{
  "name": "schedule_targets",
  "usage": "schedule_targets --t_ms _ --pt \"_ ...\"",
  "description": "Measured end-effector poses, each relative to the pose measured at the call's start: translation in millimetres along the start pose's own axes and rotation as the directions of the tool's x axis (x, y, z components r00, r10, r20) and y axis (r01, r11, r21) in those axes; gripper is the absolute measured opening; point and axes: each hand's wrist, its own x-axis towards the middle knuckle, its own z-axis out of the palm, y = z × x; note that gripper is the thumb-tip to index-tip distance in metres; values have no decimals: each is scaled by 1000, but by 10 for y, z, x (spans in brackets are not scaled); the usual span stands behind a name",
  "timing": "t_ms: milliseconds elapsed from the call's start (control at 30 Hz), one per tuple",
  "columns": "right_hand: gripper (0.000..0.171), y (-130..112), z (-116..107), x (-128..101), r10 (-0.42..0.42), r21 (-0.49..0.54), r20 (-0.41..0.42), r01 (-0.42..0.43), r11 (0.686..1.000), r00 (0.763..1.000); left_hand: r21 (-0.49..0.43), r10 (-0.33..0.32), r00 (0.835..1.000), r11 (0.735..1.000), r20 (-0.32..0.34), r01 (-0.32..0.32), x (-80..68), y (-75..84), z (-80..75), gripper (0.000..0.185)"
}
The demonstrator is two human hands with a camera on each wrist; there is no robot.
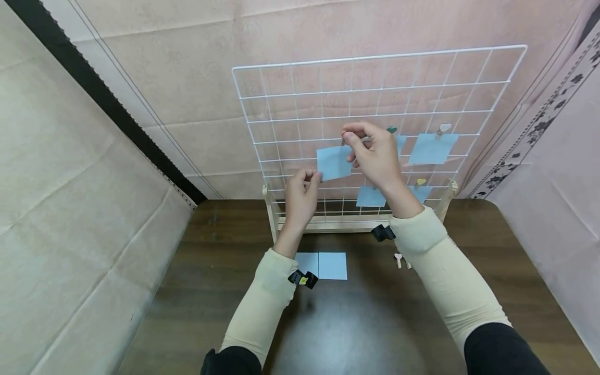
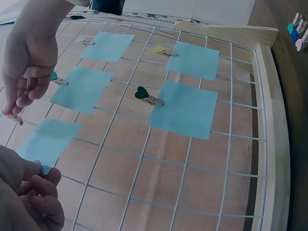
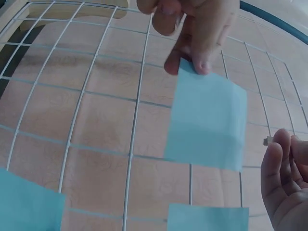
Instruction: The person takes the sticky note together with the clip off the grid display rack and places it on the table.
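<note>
My left hand (image 1: 302,198) pinches a light blue paper square (image 1: 334,162) by its lower left corner, in front of a white wire grid panel (image 1: 379,57). Between thumb and fingertips, my right hand (image 1: 377,153) holds a small wooden clothespin (image 2: 17,119) close by the paper's top edge. A gap shows between that clothespin and the paper in the right wrist view. Several other blue squares hang on the grid from heart-topped clothespins, among them one with a dark green heart (image 2: 141,93) and one with a white heart (image 1: 444,127).
The grid stands in a wooden base (image 1: 337,226) at the back of a dark wooden table (image 1: 225,291). Two blue squares (image 1: 333,265) lie side by side in front of it. Loose clothespins (image 2: 299,31) lie at the right. Pale cloth (image 1: 79,208) hangs around the table.
</note>
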Motion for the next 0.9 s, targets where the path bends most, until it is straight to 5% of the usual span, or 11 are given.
schedule_targets --t_ms 900 --pt "30 267 -276 -523 167 -21 69 -165 986 984 -55 -69 997 996 19 69 -452 -213 89 16"
